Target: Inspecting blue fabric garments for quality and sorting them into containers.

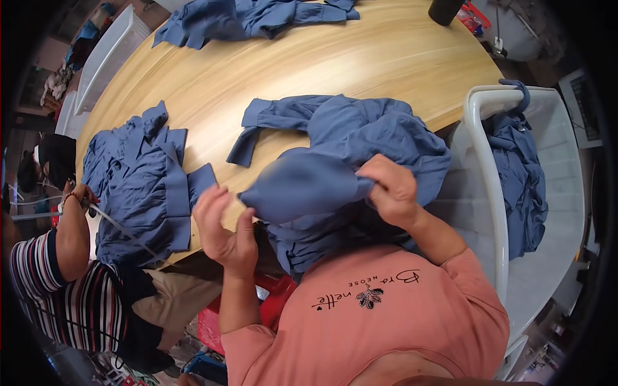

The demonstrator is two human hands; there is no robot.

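Blue cloth, a blurred sleeve or panel of a garment (302,186), is stretched out in front of me. My right hand (391,193) pinches its right end between thumb and fingers. At its left tip is my left hand (225,231), fingers and thumb apart; whether it touches the cloth is hard to tell. Beneath and behind lies the rest of a blue shirt (367,125), crumpled on the table, with one cuffed sleeve reaching left. Some of its fabric hangs over the near edge against me.
The wooden table (335,64) curves around. Another blue garment (132,186) lies at left, where a co-worker in a striped top (71,289) holds a pale strip. More blue clothing (251,22) is at the far edge. A white bin (486,154) with blue garments stands at right.
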